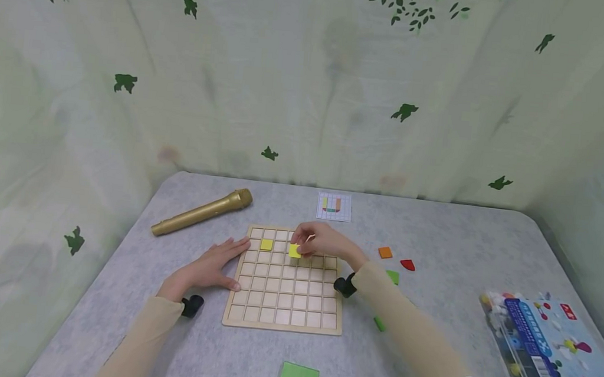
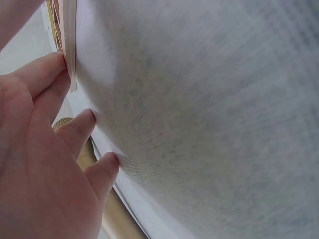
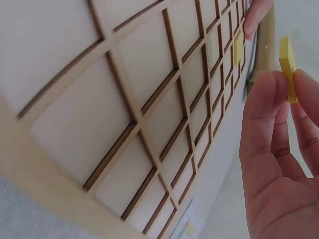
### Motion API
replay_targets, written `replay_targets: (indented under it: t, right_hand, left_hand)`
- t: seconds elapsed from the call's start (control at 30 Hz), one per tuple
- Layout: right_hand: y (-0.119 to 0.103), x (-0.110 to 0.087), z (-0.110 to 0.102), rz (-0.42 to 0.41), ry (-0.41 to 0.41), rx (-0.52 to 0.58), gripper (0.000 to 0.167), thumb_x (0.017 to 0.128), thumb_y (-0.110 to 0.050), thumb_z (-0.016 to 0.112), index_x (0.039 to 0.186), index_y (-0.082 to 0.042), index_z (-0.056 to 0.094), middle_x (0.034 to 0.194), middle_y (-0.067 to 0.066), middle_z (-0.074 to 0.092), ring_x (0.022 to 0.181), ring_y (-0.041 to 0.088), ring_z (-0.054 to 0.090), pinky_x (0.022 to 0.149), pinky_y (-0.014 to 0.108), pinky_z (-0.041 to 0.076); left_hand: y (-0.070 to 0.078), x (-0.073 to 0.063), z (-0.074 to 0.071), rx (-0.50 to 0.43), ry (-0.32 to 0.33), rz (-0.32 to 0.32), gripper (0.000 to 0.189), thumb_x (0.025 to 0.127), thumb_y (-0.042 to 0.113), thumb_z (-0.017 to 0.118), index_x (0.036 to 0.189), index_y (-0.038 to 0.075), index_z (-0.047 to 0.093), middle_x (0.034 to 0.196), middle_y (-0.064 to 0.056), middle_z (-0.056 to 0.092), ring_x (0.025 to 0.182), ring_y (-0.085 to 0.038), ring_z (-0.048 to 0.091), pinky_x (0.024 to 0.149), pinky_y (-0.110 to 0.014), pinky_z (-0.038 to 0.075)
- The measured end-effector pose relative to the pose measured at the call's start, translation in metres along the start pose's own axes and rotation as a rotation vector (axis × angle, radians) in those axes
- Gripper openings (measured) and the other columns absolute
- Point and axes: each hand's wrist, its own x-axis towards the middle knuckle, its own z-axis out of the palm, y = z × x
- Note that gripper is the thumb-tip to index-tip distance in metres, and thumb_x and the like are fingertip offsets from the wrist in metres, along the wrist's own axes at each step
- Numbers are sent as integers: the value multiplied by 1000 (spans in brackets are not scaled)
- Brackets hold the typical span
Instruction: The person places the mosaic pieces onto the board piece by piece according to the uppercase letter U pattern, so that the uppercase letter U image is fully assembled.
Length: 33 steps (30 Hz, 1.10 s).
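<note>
Head view: centre-frame, the right hand (image 1: 321, 239) pinches one yellow tile (image 1: 294, 251) over one grid (image 1: 281, 328); a second tile (image 1: 267, 244) lies in it, further left. The left hand (image 1: 212, 266), fingers extended, touches the grid's left edge.

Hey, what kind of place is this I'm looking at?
Probably a small indoor play or filming corner: a leaf-printed curtain hangs behind a grey table, which holds a wooden grid board with coloured tiles.
</note>
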Motion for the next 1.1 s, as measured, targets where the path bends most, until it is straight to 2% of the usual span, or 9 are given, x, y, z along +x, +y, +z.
replay_targets:
  t: [0.13, 0.3, 0.5, 0.83, 1.1]
  right_hand:
    - [-3, 13, 7, 18, 19, -52, 9, 89, 1, 61, 97, -2, 64, 82, 9, 58, 75, 30, 60, 69, 38, 53]
    - [-1, 32, 18, 47, 43, -112, 9, 86, 0, 64, 94, -4, 66, 81, 5, 59, 69, 15, 55, 64, 25, 48]
    - [2, 50, 34, 84, 59, -137, 9, 85, 1, 65, 92, -4, 66, 79, 5, 60, 65, 13, 60, 63, 25, 52]
    - [-5, 60, 51, 136, 122, -128, 7, 85, 4, 67, 89, -1, 65, 72, 5, 62, 62, 14, 63, 59, 24, 54]
    - [-14, 59, 58, 163, 147, -289, 8, 85, 1, 66, 87, -6, 67, 68, 1, 62, 58, 13, 57, 55, 22, 47]
  left_hand:
    - [1, 0, 0, -9, -7, -12, 100, 76, 41, 77, 151, 1, 24, 156, -17, 18, 141, -44, 7, 109, -64, 5]
    - [2, 1, -1, -10, -9, -22, 100, 77, 41, 78, 151, 2, 24, 156, -17, 18, 141, -44, 7, 109, -63, 6]
    - [1, 1, -1, -8, -16, -27, 100, 76, 42, 77, 151, 2, 23, 157, -17, 18, 141, -45, 7, 109, -64, 6]
    - [0, 1, 0, -1, -11, -27, 101, 76, 44, 77, 151, 2, 24, 157, -16, 17, 141, -45, 6, 109, -64, 6]
    - [1, 1, 1, 0, -8, -11, 102, 75, 45, 77, 151, 1, 24, 156, -17, 18, 140, -46, 8, 108, -65, 7]
